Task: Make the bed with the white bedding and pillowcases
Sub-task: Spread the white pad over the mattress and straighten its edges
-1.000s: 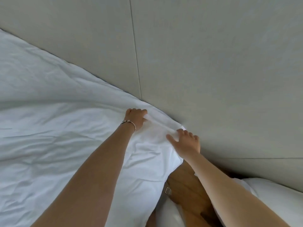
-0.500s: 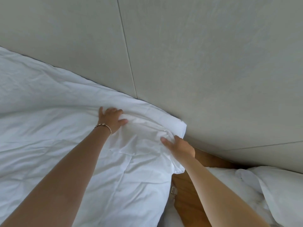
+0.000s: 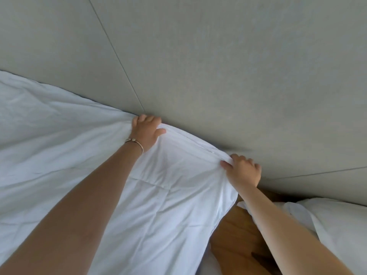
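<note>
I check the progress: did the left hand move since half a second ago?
Yes. The left hand moved up the white bedding to its edge at the grey wall panel.

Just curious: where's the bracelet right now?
In the head view, the bracelet circles the left wrist, just below the left hand gripping the white bedding.

Fingertips of left hand [image 3: 146, 130] curl over folded edge of white duvet [image 3: 79, 155], out of sight behind it. Right hand [image 3: 243, 170]: fingertips likewise hidden in the cloth. Both forearms cut by bottom edge. Second heap of white bedding [image 3: 337, 225] cut by right edge. Wooden surface [image 3: 234, 235] mostly covered; what it is, cannot tell.
</note>
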Tool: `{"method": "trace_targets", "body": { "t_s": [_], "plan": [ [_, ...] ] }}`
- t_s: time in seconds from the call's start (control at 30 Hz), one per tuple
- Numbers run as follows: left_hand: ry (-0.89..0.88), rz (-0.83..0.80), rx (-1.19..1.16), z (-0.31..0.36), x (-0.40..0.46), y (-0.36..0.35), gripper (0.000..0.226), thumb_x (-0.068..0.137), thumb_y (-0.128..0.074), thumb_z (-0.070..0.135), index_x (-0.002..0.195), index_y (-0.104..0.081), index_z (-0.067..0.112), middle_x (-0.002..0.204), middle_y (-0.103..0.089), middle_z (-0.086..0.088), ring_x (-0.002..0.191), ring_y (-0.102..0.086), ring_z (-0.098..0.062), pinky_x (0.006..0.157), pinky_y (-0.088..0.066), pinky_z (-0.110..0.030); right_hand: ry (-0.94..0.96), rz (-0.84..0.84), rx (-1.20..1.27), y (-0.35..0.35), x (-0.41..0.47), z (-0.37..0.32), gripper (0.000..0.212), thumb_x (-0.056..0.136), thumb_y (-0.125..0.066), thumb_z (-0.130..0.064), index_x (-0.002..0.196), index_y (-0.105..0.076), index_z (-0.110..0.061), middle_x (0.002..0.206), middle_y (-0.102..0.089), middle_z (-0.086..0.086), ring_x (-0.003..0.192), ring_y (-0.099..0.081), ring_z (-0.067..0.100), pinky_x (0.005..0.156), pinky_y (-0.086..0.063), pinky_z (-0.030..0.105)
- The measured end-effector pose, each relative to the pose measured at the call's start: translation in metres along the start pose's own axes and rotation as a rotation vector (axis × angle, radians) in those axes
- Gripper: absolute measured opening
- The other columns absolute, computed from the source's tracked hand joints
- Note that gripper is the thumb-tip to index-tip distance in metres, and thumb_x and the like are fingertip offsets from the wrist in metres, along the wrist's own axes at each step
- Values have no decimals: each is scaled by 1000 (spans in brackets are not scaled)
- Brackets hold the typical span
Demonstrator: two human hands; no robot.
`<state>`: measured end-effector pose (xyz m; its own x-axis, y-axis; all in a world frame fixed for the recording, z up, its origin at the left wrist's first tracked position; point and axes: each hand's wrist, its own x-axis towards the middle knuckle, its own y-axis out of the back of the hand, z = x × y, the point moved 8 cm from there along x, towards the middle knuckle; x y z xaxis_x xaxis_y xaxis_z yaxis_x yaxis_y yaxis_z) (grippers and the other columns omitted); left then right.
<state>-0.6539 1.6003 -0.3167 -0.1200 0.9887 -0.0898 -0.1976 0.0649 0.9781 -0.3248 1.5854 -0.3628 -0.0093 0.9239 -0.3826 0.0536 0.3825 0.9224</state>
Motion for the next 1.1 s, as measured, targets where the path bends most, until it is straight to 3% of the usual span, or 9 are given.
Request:
{"method": "trace_targets", "body": {
  "t_s": [0.13, 0.2, 0.33, 0.43, 0.6, 0.73, 0.83, 1.0, 1.1],
  "plan": [
    [358, -55, 106, -43, -18, -15, 65, 97, -41, 49, 146, -27, 9, 155, -22, -13, 144, -12, -28, 115, 5, -40, 8, 104, 104, -9, -5, -33, 44, 94, -52, -25, 137, -45, -23, 140, -44, 6, 130, -39, 28, 111, -25, 42],
    [549, 42, -7, -53, -54, -26, 72, 100, -36, 45, 152, -10, 3, 160, 0, -16, 148, 3, -30, 117, 7, -41, 305, 185, 237, -1, -24, -77, 46, 95, -53, -21, 140, -46, -20, 144, -45, 9, 134, -39, 31, 112, -26, 42],
    [687, 136, -124, -33, -134, -52, 66, 101, -31, 39, 152, -13, 1, 160, -7, -16, 149, -5, -27, 120, 2, -36, 919, -12, 92, -27, -90, -163, 47, 102, -31, -43, 147, -36, -32, 159, -28, -4, 149, -18, 24, 118, -17, 48],
    [651, 47, -126, -17, -172, -57, 62, 98, -19, 43, 152, -22, 15, 159, -19, -10, 147, -15, -27, 118, 1, -36, 880, -65, -66, -44, -100, -166, 54, 101, -22, -50, 152, -24, -34, 161, -20, -5, 149, -14, 25, 113, -24, 60],
    [695, -110, -169, 10, -279, -72, 55, 98, -23, 49, 151, -19, 38, 160, -13, 0, 147, -15, -23, 114, -7, -50, 701, -161, -221, -52, -96, -146, 59, 98, 1, -59, 143, 33, -41, 152, 40, -12, 143, 32, 20, 115, 1, 63],
    [911, -213, -185, -2, -401, -82, 57, 88, 7, 68, 140, 26, 53, 151, 35, 13, 144, 25, -12, 114, 8, -56, 628, -140, -212, -51, -133, -160, 58, 101, -8, -44, 151, 21, -35, 161, 22, -4, 148, 19, 28, 119, -7, 58],
    [1010, -220, -203, -7, -483, -78, 67, 78, 16, 77, 140, 23, 53, 152, 32, 14, 143, 24, -11, 110, 7, -63, 780, -124, -297, -67, -189, -173, 59, 104, -22, -32, 153, 11, -36, 163, 11, -1, 149, 10, 31, 118, -14, 56],
    [1297, -269, -366, -2, -628, -90, 74, 71, 3, 82, 137, 26, 56, 147, 41, 12, 139, 35, -18, 106, 9, -69, 1258, -282, -468, -128, -348, -187, 56, 103, -20, -43, 151, 10, -44, 163, 14, -2, 149, 12, 29, 117, -6, 58],
    [1382, -253, -468, 14, -711, -100, 82, 80, -23, 83, 136, 30, 55, 146, 45, 10, 140, 34, -25, 111, 1, -66, 1409, -345, -578, -169, -437, -186, 59, 101, -26, -50, 153, 2, -42, 163, 13, -2, 149, 11, 30, 115, -4, 61]
  ]
}}
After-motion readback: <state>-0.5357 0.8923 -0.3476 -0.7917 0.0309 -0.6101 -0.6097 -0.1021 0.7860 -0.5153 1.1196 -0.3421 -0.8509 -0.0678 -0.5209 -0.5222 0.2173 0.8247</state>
